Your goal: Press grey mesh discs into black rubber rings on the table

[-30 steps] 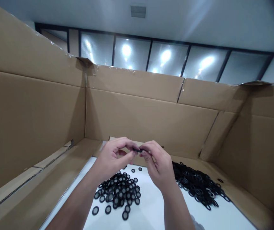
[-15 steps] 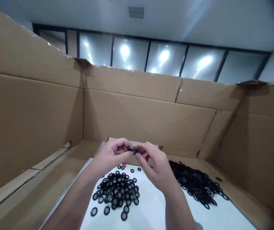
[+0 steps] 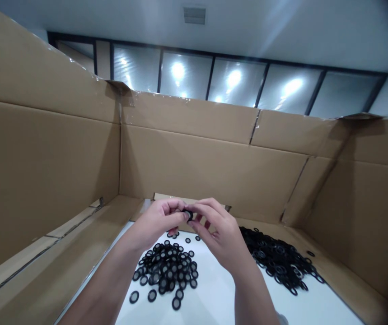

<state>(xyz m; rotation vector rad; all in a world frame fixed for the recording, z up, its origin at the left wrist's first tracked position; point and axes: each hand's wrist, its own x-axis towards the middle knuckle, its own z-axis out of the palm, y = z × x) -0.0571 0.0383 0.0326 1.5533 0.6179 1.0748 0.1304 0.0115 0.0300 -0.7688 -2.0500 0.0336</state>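
Between my two hands, above the white surface, is a small black rubber ring (image 3: 189, 215). My left hand (image 3: 161, 221) pinches its left side between thumb and fingers. On its right edge are the closed thumb and fingertips of my right hand (image 3: 218, 228). Part of the ring is hidden behind the fingertips, and whether anything sits inside it is hard to make out. Below my left hand lies a heap of black rings with grey centres (image 3: 168, 268). Right of my right forearm spreads a pile of black rings (image 3: 278, 257), several with visibly open middles.
Tall cardboard walls (image 3: 194, 167) enclose the white work surface (image 3: 214, 293) at the left, back and right. A cardboard strip (image 3: 166, 197) stands behind my hands. One stray ring (image 3: 310, 253) lies by the right wall. A small greyish object (image 3: 282, 319) shows beside my right forearm.
The ring has turned between my fingers, from nearly edge-on to showing more of its face. My right fingers have shifted slightly on it. Both piles look the same.
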